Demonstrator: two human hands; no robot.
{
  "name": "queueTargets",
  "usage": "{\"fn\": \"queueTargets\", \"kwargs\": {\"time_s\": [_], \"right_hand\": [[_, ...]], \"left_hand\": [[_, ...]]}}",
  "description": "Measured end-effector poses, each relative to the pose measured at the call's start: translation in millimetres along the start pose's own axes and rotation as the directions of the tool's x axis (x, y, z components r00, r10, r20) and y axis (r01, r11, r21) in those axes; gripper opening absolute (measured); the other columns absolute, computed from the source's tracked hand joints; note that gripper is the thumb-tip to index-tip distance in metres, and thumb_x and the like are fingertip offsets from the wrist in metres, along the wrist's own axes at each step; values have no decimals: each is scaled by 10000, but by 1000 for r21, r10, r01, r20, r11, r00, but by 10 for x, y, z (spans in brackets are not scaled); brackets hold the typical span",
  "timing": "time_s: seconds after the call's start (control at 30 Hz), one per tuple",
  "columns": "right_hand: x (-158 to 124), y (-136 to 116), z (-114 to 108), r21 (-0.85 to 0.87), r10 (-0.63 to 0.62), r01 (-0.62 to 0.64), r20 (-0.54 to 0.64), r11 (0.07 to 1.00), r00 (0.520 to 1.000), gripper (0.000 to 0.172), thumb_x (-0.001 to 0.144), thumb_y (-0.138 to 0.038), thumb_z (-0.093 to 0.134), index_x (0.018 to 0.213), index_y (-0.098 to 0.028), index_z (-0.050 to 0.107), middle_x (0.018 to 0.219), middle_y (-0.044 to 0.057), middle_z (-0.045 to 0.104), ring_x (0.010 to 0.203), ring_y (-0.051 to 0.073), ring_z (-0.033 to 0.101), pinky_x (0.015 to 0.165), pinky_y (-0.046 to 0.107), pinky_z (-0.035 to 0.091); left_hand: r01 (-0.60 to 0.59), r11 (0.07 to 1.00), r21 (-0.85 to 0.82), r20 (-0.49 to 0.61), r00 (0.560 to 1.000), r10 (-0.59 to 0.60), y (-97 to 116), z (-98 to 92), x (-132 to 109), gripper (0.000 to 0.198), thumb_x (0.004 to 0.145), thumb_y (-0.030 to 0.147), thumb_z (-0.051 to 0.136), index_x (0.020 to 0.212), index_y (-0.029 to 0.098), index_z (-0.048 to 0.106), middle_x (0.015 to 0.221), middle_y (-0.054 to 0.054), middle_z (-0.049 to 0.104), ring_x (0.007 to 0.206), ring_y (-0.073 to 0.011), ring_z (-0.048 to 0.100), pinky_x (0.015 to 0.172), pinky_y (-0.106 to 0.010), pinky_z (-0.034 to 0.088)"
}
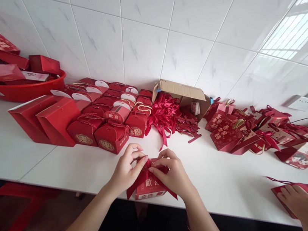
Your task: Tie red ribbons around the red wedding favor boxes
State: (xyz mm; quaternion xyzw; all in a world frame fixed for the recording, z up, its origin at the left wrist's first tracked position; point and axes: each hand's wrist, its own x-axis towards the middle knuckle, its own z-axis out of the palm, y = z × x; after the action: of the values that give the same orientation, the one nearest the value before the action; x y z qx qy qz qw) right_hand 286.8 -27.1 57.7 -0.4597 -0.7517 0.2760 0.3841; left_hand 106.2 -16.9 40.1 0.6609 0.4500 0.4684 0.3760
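Note:
A small red gift box (pixel 150 188) with pale characters stands near the table's front edge, right in front of me. Red ribbon (pixel 143 178) lies across its top, with one tail hanging to each side. My left hand (pixel 128 167) pinches the ribbon between thumb and fingertips at the upper left of the box. From the other side my right hand (pixel 173 173) has its thumb and fingers closed on the ribbon, close to the left fingertips. The spot where the ribbon crosses is partly hidden by the fingers.
Rows of red boxes (pixel 111 136) stand left of centre. Behind my hands, a cardboard carton (pixel 182 90) spills loose red ribbons (pixel 166 111). A red basin (pixel 22 89) holds boxes at far left. More bags (pixel 225 135) stand right, where another person's hand (pixel 298 201) rests on a red box.

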Motion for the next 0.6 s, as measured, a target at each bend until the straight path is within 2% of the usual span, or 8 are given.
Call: {"fn": "queueTargets", "kwargs": {"time_s": [0.1, 0.27, 0.33, 0.43, 0.5, 0.53, 0.6], "right_hand": [[19, -13, 7, -35, 49, -48, 42, 998, 998, 49, 751, -166, 748, 743, -213, 759, 860, 43, 566, 839, 187, 580, 820, 360, 507], [39, -30, -2, -81, 83, -75, 101, 994, 991, 78, 722, -138, 754, 686, -207, 743, 869, 49, 598, 871, 207, 560, 824, 368, 498], [42, -22, 15, -87, 88, -79, 106, 993, 990, 99, 705, -113, 756, 659, -196, 727, 858, 50, 600, 863, 208, 559, 812, 362, 500], [24, 3, 30, -85, 84, -76, 95, 993, 992, 100, 711, -118, 754, 663, -195, 713, 858, 50, 596, 879, 217, 559, 822, 370, 497], [-15, 28, 3, -30, 64, -61, 85, 998, 994, 37, 749, -180, 750, 755, -203, 721, 910, 54, 589, 883, 211, 566, 820, 366, 502], [-44, 44, -24, 14, 48, -50, 84, 999, 995, 81, 764, -223, 751, 838, -209, 721, 952, 58, 586, 889, 206, 572, 818, 360, 506], [-116, 89, -94, 100, 18, -27, 85, 995, 996, 273, 766, -298, 764, 1017, -228, 685, 1053, 66, 579, 932, 204, 583, 818, 345, 510]], "left_hand": [[23, 998, -58, -16, 1000, -24, -11, 35, -3, 176, 903, 299, 551, 977, 251, 397, 806, 30, 654, 762, -129, 604, 750, -246, 432], [94, 959, -266, -73, 990, -118, -26, 123, 13, 240, 879, 299, 584, 915, 250, 352, 719, 54, 663, 575, -89, 509, 613, -202, 402], [101, 943, -318, -90, 987, -136, -46, 151, 26, 270, 864, 288, 605, 900, 251, 340, 702, 61, 666, 557, -83, 505, 609, -197, 399], [112, 933, -343, -111, 981, -158, -71, 164, 39, 285, 844, 291, 630, 887, 248, 351, 699, 56, 666, 621, -99, 575, 639, -205, 417], [126, 930, -344, -107, 979, -172, -64, 146, 38, 280, 839, 320, 637, 901, 245, 374, 727, 37, 677, 721, -128, 634, 693, -226, 443], [138, 927, -349, -96, 979, -181, -51, 130, 35, 281, 837, 341, 638, 915, 244, 386, 751, 24, 687, 766, -144, 653, 726, -244, 456], [168, 918, -359, -71, 976, -206, -15, 88, 25, 301, 827, 386, 644, 948, 241, 409, 809, -4, 707, 822, -171, 676, 787, -288, 474]]}}
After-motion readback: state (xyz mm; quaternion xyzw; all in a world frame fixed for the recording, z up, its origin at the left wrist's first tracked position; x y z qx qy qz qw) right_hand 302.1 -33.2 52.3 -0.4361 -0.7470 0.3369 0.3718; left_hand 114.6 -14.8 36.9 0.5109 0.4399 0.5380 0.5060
